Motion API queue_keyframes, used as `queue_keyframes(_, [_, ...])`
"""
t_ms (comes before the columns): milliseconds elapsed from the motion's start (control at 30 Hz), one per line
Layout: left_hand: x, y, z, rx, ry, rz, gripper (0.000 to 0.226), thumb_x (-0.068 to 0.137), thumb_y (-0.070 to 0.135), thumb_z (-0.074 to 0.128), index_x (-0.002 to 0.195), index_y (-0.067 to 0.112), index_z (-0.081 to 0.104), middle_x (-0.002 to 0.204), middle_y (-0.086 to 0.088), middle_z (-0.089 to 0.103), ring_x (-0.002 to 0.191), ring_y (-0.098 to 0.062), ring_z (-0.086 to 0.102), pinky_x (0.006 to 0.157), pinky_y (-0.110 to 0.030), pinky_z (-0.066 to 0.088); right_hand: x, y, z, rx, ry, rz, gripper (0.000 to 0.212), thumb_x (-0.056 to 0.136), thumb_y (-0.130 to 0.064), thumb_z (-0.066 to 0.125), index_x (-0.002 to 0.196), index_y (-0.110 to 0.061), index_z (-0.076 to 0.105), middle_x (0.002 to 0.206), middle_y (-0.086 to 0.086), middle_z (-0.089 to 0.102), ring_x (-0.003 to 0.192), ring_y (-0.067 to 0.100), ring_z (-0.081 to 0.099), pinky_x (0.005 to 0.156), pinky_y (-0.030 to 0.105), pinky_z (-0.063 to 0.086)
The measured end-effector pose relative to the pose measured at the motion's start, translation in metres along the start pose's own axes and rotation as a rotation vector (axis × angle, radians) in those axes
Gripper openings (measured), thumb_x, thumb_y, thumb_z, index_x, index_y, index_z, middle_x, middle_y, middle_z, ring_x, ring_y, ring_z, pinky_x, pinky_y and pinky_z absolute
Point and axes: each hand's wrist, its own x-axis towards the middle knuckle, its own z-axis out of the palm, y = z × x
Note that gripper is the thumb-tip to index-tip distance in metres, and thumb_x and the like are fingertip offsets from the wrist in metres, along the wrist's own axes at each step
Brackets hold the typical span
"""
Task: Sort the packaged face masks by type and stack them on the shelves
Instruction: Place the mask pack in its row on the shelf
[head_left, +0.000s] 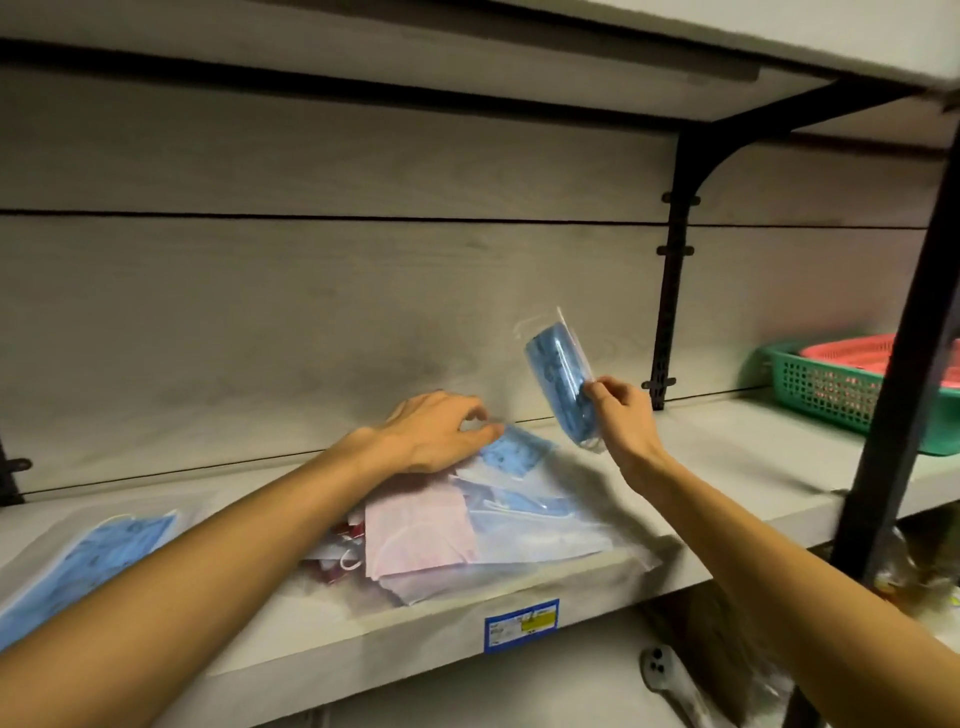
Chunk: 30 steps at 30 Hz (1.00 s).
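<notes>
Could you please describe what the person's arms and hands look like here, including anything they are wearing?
Both forearms are bare from the frame's edge to the wrist, with no sleeve in view. The left hand and the right hand wear no gloves, and no watch, bracelet or ring shows.

A blue packaged mask (562, 384) stands upright in the air. A mixed pile of pink and blue packets (467, 525) lies mid-shelf. Another blue packet (91, 558) lies flat at left.

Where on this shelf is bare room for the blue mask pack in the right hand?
Bare shelf lies between the mixed pile and the green basket, and a narrower strip between the pile and the blue packs at left. The middle is crowded.
</notes>
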Motion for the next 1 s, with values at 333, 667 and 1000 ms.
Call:
queue_keyframes(333, [0.056, 0.014, 0.025, -0.127, -0.275, -0.297, 0.103, 0.071, 0.062, 0.080, 0.151, 0.015, 0.035, 0.144, -0.007, 0.054, 0.126, -0.025, 0.056, 0.107, -0.037, 0.046, 0.018, 0.031, -0.015, 0.317, -0.060, 0.238, 0.011, 0.095, -0.006, 0.060, 0.088, -0.005, 0.068, 0.085, 0.007, 0.069, 0.076, 0.021, 0.065, 0.062, 0.032, 0.060])
queue_keyframes(667, [0.042, 0.011, 0.002, -0.408, 0.187, -0.351, 0.072, 0.076, -0.002, 0.077, 0.142, 0.008, 0.052, 0.119, -0.009, 0.062, 0.097, -0.019, 0.058, 0.084, -0.026, 0.048, 0.028, 0.033, -0.026, 0.511, 0.164, 0.282, 0.020, 0.093, -0.007, 0.060, 0.074, -0.013, 0.063, 0.077, 0.002, 0.067, 0.068, 0.012, 0.065, 0.055, 0.028, 0.058])
queue_keyframes(1000, [-0.031, -0.018, -0.026, -0.984, 0.481, -0.551, 0.014, 0.086, 0.002, 0.070, 0.097, 0.010, 0.068, 0.084, -0.005, 0.076, 0.074, -0.016, 0.071, 0.061, -0.028, 0.058, 0.006, 0.014, -0.008, 0.550, -0.024, 0.299, 0.018, 0.099, -0.020, 0.056, 0.087, -0.012, 0.065, 0.086, 0.006, 0.066, 0.061, 0.003, 0.068, 0.049, 0.024, 0.052])
